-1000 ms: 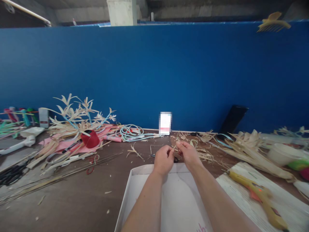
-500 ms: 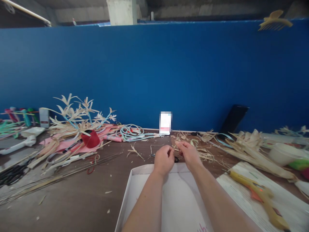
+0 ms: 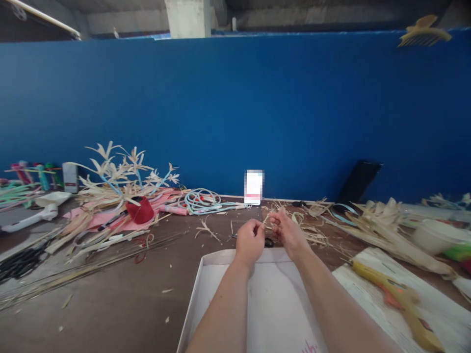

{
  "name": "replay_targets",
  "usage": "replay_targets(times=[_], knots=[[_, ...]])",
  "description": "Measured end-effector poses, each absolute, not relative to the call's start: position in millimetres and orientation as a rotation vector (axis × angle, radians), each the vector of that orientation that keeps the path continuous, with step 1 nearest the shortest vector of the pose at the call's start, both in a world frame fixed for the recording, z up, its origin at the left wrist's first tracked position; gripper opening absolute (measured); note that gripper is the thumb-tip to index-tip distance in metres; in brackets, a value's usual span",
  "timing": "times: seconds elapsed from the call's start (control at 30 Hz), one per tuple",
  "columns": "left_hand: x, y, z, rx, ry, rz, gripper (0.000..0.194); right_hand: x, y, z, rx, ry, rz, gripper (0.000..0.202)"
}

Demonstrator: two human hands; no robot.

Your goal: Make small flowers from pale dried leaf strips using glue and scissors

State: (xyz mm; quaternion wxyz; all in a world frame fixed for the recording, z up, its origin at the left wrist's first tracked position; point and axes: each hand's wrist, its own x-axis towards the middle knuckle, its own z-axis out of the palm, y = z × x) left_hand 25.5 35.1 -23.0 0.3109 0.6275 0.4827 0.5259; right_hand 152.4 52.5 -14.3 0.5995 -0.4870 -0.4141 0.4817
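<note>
Over the far rim of a shallow white box (image 3: 220, 256), my left hand (image 3: 250, 242) is closed in a pinch. A thin pale strip (image 3: 265, 221), probably dried husk, sticks out of its fingertips. My right hand (image 3: 289, 234) is just to the right, fingers curled, its fingertips at the strip's upper end. The exact grip is blurred. Below and between the hands, a dark rounded object (image 3: 269, 242) shows on the table, partly hidden. Husk scraps (image 3: 312, 234) lie beyond my right hand.
A yellow glue gun (image 3: 395, 289) rests on paper at the right, near a husk bundle (image 3: 401, 240) and white cup (image 3: 437, 238). Leftward are husk flowers (image 3: 114, 171), red ribbon (image 3: 140, 211), wires (image 3: 106, 260) and black scissors (image 3: 22, 262). A lit phone (image 3: 253, 187) leans against the blue partition (image 3: 228, 108).
My right hand's fingers have loosened and lifted slightly, baring more of the pale strip between the hands. My left hand keeps its pinch. The whole view has shifted a little.
</note>
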Motion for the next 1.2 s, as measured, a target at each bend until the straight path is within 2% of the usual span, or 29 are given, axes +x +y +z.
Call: replay_targets(times=[0.1, 0.27, 1.2], knots=[[25.7, 35.3, -24.8, 1.634, 1.237, 1.403, 0.019, 151.7, 50.5, -7.7, -1.061, -0.821, 1.321, 0.047], [25.5, 35.1, -23.1, 1.612, 1.196, 1.394, 0.020, 151.6, 45.2, -6.4, -0.967, -0.980, 1.431, 0.036], [24.8, 34.1, -23.0, 1.798, 1.249, 1.360, 0.021, 146.5, 48.2, -9.6, -1.036, -0.884, 1.318, 0.025]])
